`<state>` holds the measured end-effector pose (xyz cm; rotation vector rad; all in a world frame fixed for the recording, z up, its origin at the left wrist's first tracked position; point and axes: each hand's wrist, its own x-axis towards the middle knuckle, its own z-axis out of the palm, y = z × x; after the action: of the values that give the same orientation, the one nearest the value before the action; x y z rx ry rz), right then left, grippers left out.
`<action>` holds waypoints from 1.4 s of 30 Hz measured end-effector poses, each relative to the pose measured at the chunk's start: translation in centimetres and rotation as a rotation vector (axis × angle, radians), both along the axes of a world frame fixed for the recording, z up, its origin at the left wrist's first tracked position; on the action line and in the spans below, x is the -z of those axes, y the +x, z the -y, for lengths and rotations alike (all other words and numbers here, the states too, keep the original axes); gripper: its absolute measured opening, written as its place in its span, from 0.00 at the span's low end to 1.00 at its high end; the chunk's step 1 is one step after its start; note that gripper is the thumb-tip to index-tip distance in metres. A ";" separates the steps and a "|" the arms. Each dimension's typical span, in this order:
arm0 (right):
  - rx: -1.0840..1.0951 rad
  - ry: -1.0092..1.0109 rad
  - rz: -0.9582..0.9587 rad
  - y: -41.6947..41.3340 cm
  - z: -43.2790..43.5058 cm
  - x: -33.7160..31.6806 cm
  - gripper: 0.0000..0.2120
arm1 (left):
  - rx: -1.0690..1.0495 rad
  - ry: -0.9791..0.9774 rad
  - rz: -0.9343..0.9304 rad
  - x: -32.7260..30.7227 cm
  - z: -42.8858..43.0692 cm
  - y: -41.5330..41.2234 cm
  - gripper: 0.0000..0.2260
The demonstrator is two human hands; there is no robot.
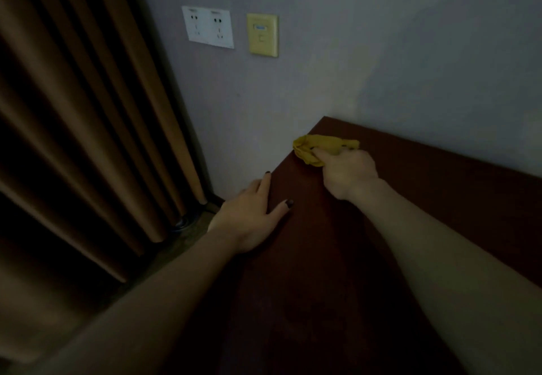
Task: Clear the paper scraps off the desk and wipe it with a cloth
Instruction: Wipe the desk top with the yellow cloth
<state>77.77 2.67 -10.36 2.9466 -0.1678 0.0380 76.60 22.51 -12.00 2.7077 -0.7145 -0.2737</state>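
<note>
A dark reddish-brown desk (425, 213) runs from the bottom of the head view up to the wall. Near its far left corner lies a bunched yellow cloth (313, 147). My right hand (349, 172) grips the cloth from behind and holds it down on the desktop. At the desk's left edge my left hand (252, 216) rests flat with its fingers straight, the thumb on the top and the other fingers along the edge. No paper scraps show on the part of the desk in view.
A grey wall (381, 60) stands behind the desk, with a white double socket (208, 27) and a yellow plate (262, 35) on it. Brown curtains (82, 128) hang at the left, down to the floor beside the desk.
</note>
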 end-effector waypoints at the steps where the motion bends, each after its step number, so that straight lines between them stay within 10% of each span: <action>1: -0.005 -0.003 0.002 -0.7 -0.5 0.1 0.26 | 0.004 -0.012 0.006 0.1 0.0 0.2 0.34; 13: -0.093 0.053 -0.038 -9.5 -6.2 -0.5 0.22 | 0.087 -0.123 0.034 1.0 -0.9 0.2 0.37; 31: 0.276 0.221 0.090 8.7 4.5 0.8 0.22 | 0.121 0.033 0.090 1.3 0.0 1.0 0.36; 42: 0.007 0.097 -0.012 1.2 2.6 -0.5 0.21 | 0.105 -0.019 0.059 0.8 0.1 0.7 0.39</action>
<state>79.01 0.09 -9.88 3.0423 -0.1837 0.0110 77.34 22.44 -12.78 2.6743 -0.8739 -0.2112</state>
